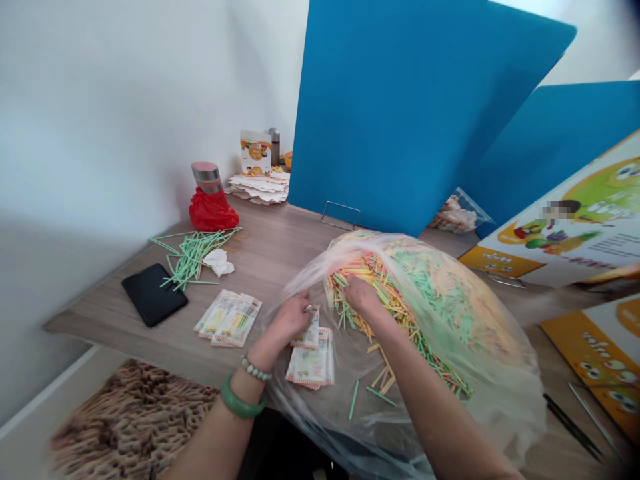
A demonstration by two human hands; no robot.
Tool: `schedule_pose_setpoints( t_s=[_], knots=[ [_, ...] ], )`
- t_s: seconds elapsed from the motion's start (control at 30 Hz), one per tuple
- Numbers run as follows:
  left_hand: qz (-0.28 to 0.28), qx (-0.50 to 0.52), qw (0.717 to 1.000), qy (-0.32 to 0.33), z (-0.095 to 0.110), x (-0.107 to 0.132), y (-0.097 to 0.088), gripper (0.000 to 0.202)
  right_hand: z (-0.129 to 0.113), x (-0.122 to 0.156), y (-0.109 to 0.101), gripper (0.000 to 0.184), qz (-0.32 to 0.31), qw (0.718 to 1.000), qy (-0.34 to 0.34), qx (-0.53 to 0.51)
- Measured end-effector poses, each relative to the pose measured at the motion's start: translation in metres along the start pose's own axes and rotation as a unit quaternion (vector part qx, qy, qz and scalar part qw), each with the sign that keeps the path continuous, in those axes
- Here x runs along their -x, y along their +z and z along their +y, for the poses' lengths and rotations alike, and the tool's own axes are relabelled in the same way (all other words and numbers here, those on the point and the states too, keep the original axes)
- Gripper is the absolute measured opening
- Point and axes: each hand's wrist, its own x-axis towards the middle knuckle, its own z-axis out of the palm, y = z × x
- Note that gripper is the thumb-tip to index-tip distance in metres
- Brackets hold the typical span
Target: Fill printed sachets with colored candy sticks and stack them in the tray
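My left hand (294, 316) is closed on the top edge of a small printed packet (313, 331), its fingertips pinching it. Just below lies a stack of similar packets (310, 363) with thin coloured sticks showing through. My right hand (360, 297) reaches into a large clear plastic bag (480, 393) and rests on a heap of thin green, yellow and orange sticks (395, 293). Its fingers are bent together among the sticks; the fingertips are partly hidden. A few loose sticks (383, 370) lie below this hand. To the left are two more piles of filled packets (235, 321).
A black tablet or phone (155, 293), long green sticks (195, 257) and crumpled tissue (219, 262) lie on the left. Behind them stands a flask in a red bag (213, 207). Blue panels (400, 107) rise at the back. Printed boxes (600, 360) and black tweezers (570, 427) are right.
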Motion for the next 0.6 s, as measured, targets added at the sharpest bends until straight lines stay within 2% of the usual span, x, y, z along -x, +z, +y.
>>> schedule_pose_setpoints(
  t_s=[0.07,0.17,0.3,0.37,0.47,0.53,0.6],
  knots=[
    [0.006,0.013,1.0,0.002,0.002,0.001,-0.002,0.018,0.016,0.009,-0.008,0.021,0.005,0.998,-0.001,-0.055],
    [0.008,0.034,0.999,0.003,0.004,0.003,-0.007,0.016,0.034,0.029,-0.014,0.027,0.015,0.989,-0.013,-0.15],
    [0.015,0.057,0.998,-0.003,0.013,0.012,-0.015,0.013,0.053,0.063,-0.012,0.011,0.022,0.962,-0.005,-0.271],
    [0.027,0.097,0.995,-0.014,0.023,0.022,-0.013,0.017,0.061,0.079,-0.008,0.014,0.025,0.946,0.007,-0.324],
    [0.022,0.242,0.968,-0.061,0.044,0.045,0.001,0.025,0.063,0.099,0.0,0.02,0.029,0.923,0.012,-0.383],
    [0.005,0.341,0.936,-0.082,0.059,0.061,0.016,0.033,0.055,0.109,0.007,0.021,0.018,0.904,0.01,-0.427],
    [0.005,0.396,0.914,-0.09,0.072,0.075,0.03,0.043,0.041,0.119,0.009,0.019,-0.008,0.873,0.0,-0.488]
  ],
)
